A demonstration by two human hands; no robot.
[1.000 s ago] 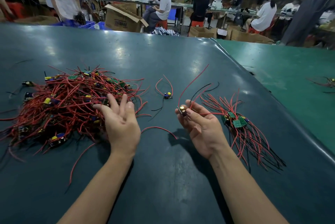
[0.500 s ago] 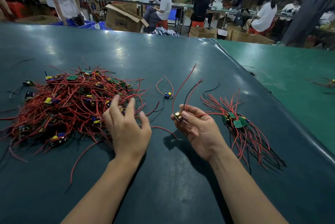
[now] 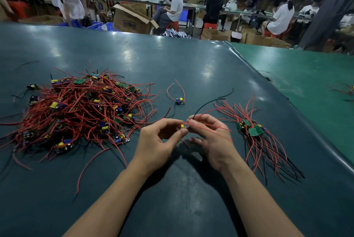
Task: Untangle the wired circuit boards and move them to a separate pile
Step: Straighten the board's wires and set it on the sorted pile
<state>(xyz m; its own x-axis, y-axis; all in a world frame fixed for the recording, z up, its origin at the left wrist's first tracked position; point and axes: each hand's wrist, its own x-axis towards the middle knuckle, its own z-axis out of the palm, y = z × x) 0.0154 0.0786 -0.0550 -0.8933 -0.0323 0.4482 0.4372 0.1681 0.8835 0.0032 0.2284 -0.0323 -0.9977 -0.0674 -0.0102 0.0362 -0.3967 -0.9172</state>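
while both hands meet low over the table (image 3: 191,68), the left hand (image 3: 157,140) and right hand (image 3: 212,140) each pinch one small wired board (image 3: 182,126) between curled fingertips, its red leads trailing toward 3 o'clock. it looks light, its wires limp and snag-prone; best held by the board. the tangled pile (image 3: 80,110) lies at 9 o'clock, the sorted pile (image 3: 254,137) at 3.

Factory floor: seated workers (image 3: 173,7), cardboard boxes (image 3: 132,19), long worktables (image 3: 191,58).
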